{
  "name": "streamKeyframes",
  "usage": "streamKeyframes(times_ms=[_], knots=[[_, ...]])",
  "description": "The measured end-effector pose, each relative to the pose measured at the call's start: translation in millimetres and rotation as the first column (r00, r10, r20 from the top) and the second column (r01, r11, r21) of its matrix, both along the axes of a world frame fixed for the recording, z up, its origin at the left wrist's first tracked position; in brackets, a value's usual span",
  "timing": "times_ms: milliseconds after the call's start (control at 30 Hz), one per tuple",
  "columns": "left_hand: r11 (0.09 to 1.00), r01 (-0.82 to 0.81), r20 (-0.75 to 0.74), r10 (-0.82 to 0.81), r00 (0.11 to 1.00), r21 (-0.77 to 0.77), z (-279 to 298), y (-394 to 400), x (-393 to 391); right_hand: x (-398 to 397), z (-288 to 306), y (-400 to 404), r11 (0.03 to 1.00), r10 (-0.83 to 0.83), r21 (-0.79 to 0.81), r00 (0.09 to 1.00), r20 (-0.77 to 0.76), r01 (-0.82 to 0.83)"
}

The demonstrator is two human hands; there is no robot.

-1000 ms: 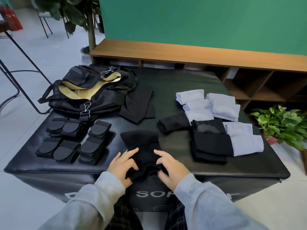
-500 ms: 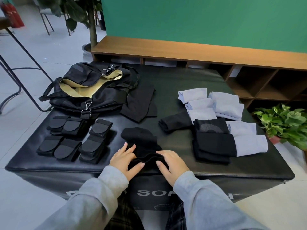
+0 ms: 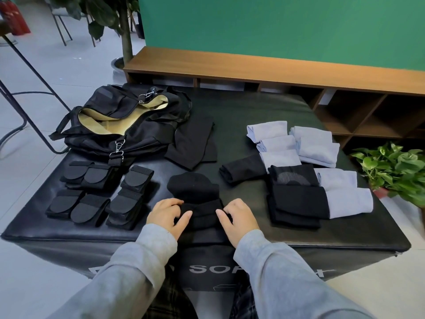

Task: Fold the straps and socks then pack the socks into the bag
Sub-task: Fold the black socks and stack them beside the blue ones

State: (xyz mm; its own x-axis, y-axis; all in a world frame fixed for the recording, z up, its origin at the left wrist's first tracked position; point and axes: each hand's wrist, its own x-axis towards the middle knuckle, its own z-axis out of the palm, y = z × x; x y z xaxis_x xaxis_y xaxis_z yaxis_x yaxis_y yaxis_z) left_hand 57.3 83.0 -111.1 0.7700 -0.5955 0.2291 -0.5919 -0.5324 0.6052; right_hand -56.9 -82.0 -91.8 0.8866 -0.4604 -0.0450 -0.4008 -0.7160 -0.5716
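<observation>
A studio-like room: green backdrop wall (image 3: pixel 276 26), low wooden shelving (image 3: pixel 345 107), tiled floor (image 3: pixel 57 72), potted plants (image 3: pixel 391 171).

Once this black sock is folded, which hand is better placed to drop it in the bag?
Left hand, probably: the open black duffel bag lies far left; the right hand would cross over.

Bag (image 3: pixel 119 125) is set at the surface's (image 3: pixel 241 111) far left; folded straps (image 3: pixel 101 194) are laid before it, folded socks (image 3: pixel 299 171) are grouped at right.
</observation>
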Motion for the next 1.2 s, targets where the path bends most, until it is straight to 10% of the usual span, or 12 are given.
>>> streamKeyframes(times_ms=[400, 600, 833, 967, 1200], knots=[[0.990, 0.092, 0.515, -0.136, 0.846, 0.111, 9.2, -19.5, -6.1, -4.7, -18.6, 0.0, 0.994, 0.063, -0.096, 0.975, 0.213, -0.044], [0.962, 0.167, 0.429, -0.247, 0.869, 0.216, -2.2, -14.4, -6.6, -7.2, -20.1, -0.1, 0.989, 0.114, -0.122, 0.966, 0.231, -0.087], [0.941, 0.330, 0.427, -0.327, 0.843, 0.069, -9.7, 1.1, 0.8, 9.8, 15.8, -1.6, 0.946, -0.144, 0.315, 0.972, 0.183, 0.081], [0.912, 0.400, 0.367, -0.406, 0.837, 0.096, -8.5, 9.4, 1.5, 32.6, 36.5, 6.9, 0.922, -0.047, 0.386, 0.998, 0.034, 0.031], [0.893, 0.420, 0.319, -0.451, 0.834, 0.162, -7.0, 19.8, 0.7, 61.8, 58.2, 14.5, 0.914, 0.079, 0.375, 0.975, 0.206, -0.153]])
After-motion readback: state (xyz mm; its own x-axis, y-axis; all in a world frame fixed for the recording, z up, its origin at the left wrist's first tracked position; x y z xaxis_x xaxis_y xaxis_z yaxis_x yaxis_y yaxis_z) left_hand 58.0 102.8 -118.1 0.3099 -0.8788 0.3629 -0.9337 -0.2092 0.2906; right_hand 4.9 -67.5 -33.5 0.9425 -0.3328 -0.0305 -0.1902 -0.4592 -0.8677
